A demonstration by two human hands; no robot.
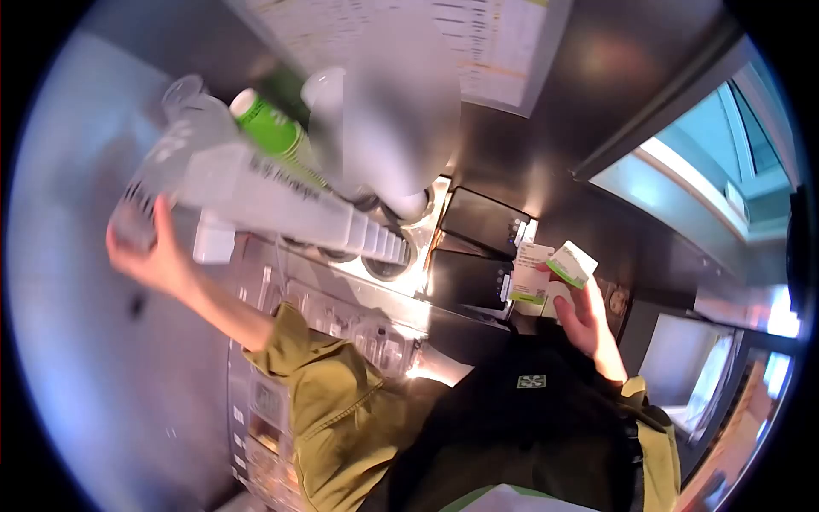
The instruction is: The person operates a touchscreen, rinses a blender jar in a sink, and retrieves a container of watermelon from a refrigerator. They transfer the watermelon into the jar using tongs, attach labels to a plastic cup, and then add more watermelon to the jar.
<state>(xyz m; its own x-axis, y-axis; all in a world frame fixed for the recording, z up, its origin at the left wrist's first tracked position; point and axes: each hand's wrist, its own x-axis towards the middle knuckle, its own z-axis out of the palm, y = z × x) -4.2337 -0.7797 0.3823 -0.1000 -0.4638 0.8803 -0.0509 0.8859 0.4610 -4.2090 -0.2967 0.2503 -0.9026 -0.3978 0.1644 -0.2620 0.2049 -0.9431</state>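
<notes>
At the upper left, my left hand (153, 256) is wrapped round the lower end of a clear plastic cup stack (166, 162) with dark print. Beside it lean a long stack of translucent cups (281, 200) and a stack of green paper cups (271, 126). On the right, my right hand (584, 316) holds a small white and green card (572, 264) between its fingers. Behind those fingers is a second white card (531, 271) with small print and a green edge; whether I hold it too is unclear.
Two dark-screened devices (473, 218) lie near the centre beside a metal cup holder (415, 264). Clear containers (367, 337) stand below it. A printed sheet (503, 51) is at the top, and a window opening (708, 179) is at the upper right.
</notes>
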